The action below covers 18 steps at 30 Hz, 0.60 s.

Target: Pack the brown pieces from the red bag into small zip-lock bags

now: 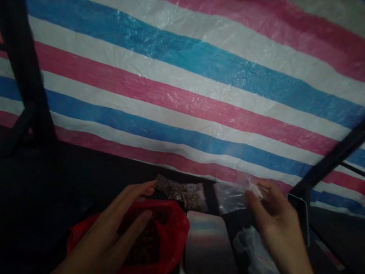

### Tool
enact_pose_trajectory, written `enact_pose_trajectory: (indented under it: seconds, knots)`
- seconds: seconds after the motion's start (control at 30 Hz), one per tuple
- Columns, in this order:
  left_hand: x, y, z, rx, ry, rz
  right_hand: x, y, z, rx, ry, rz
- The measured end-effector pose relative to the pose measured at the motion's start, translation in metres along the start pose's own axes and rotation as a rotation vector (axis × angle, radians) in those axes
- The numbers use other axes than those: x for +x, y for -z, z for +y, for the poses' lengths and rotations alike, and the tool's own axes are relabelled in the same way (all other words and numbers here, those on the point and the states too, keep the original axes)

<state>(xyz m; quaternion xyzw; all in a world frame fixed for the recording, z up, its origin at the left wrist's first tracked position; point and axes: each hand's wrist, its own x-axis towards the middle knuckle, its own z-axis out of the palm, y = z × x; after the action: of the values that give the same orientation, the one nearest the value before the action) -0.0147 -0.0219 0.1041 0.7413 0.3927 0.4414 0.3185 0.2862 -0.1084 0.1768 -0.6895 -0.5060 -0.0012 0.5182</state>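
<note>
My right hand [273, 215] pinches a clear zip bag [230, 197] by its edge, to the right of centre. Nothing shows inside that bag. My left hand [117, 228] hovers over a red plastic bag [172, 236], thumb and fingers apart. Small brownish pieces [146, 243] lie inside the red bag; their kind is too dark to make out. Between the hands stands a kitchen scale [210, 249] with a bare metal plate. Behind the red bag are several small filled zip bags [182, 194], close to my left fingertips.
A pile of clear zip bags [263, 263] lies right of the scale, under my right forearm. A phone [299, 216] rests beyond my right wrist. Dark posts [25, 40] flank a striped plastic sheet [190, 83] behind the dark table.
</note>
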Motion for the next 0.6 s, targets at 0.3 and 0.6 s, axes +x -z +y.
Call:
enact_pose_trajectory:
  seconds: [0.3,0.6]
  knots:
    - [-0.001,-0.004,0.0,0.063,-0.081,0.128,-0.003,0.076,0.131,-0.682,-0.266,-0.273]
    - [0.006,-0.003,-0.01,0.079,-0.081,0.203,-0.019,0.047,0.127,-0.72,-0.031,-0.584]
